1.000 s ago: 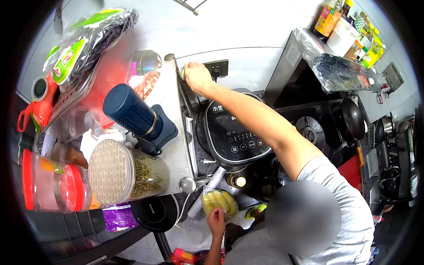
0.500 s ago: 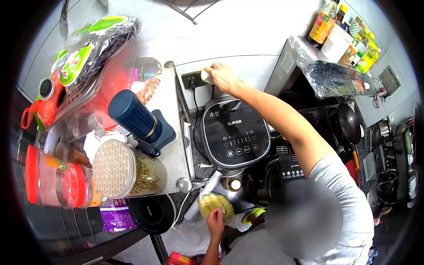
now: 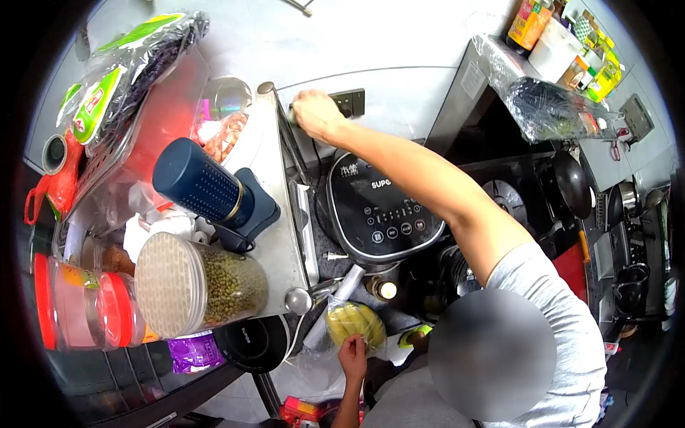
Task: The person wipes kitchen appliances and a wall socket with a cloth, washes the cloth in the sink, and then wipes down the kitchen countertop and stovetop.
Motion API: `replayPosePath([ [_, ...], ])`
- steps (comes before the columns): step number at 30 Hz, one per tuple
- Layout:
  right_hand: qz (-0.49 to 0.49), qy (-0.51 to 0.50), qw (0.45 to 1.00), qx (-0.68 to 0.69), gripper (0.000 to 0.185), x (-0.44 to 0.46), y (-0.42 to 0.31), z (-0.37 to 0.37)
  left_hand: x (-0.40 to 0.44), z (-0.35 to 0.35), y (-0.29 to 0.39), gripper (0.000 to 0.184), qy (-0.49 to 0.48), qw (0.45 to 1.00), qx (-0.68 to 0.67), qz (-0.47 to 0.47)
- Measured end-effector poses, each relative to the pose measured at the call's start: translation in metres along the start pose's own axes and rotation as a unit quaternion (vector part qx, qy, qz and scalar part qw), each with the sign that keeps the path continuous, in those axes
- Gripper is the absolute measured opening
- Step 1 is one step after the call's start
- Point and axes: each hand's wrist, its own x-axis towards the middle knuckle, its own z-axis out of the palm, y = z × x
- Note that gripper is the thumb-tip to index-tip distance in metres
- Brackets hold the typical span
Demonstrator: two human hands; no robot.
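Observation:
My right hand [image 3: 317,115] is pressed to the white tiled wall, left of the black wall socket [image 3: 351,103]. Its fingers are closed round a small pale cloth with yellow-green edges, now almost wholly hidden by the hand. Below the forearm sits the black SUPOR rice cooker [image 3: 382,210]. Down at the front, my left hand [image 3: 353,358] has its fingers drawn together beside a clear plastic bag with yellow-green fruit [image 3: 354,322]. What those fingers hold, if anything, cannot be made out.
A metal shelf [image 3: 275,207] on the left bears a dark blue blender-like device [image 3: 203,182] and a jar of green beans [image 3: 232,282]. A small bottle [image 3: 383,287] stands below the cooker. Seasoning bottles [image 3: 530,27] top the steel box at right; a wok [image 3: 571,184] is beyond.
My right hand has slid left along the wall, from over the socket to beside it, uncovering the socket's right part. My left hand stays near the bag. The whole view has shifted slightly.

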Motion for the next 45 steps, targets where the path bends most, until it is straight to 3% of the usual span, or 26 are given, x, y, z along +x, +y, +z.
replayPosePath([
  [7,-0.039,0.068,0.996,-0.03,0.016,0.011,-0.005,0.011,0.0,-0.007,0.008,0.013,0.034,0.999,0.014,0.029],
  [9,-0.052,0.024,0.998,-0.039,0.016,0.009,-0.002,0.009,-0.001,-0.011,0.005,0.012,0.017,0.996,0.076,0.054],
  [14,-0.026,0.005,1.0,-0.003,0.022,-0.014,0.033,-0.009,-0.003,-0.006,0.015,0.011,0.026,0.998,0.031,0.05],
  [25,0.076,0.003,0.997,-0.02,0.031,-0.07,0.103,-0.039,0.01,-0.018,-0.023,0.012,0.018,0.996,0.064,0.065],
  [28,0.092,0.002,0.995,-0.024,0.032,-0.073,0.104,-0.04,0.008,-0.015,-0.01,0.012,0.011,0.997,-0.069,0.036],
  [30,0.088,0.025,0.995,-0.031,0.023,-0.08,0.109,-0.04,-0.004,-0.006,0.016,0.011,0.027,0.995,0.045,0.086],
  [34,0.283,-0.087,0.955,0.028,0.017,-0.121,0.14,-0.033,-0.005,-0.036,-0.008,0.01,0.034,0.979,0.127,0.155],
  [36,0.248,0.02,0.968,0.032,0.025,-0.146,0.162,-0.017,-0.004,-0.037,-0.009,0.01,0.047,0.979,0.118,0.159],
  [37,0.243,0.021,0.97,0.028,0.025,-0.144,0.166,-0.02,-0.004,-0.033,-0.007,0.01,0.049,0.979,0.112,0.161],
  [39,0.261,0.117,0.932,0.222,0.027,-0.163,0.157,-0.034,-0.014,-0.038,0.003,0.01,0.033,0.973,0.151,0.173],
  [40,0.309,0.125,0.876,0.349,0.027,-0.164,0.138,-0.062,-0.014,-0.032,0.013,0.01,0.028,0.973,0.148,0.174],
  [42,0.305,0.08,0.694,0.647,0.028,-0.17,0.133,-0.081,-0.016,-0.017,0.043,0.009,0.001,0.98,0.108,0.169],
  [45,0.177,0.097,0.444,0.873,0.031,-0.2,0.088,-0.161,-0.012,0.006,0.09,0.008,-0.044,0.97,0.132,0.201],
])
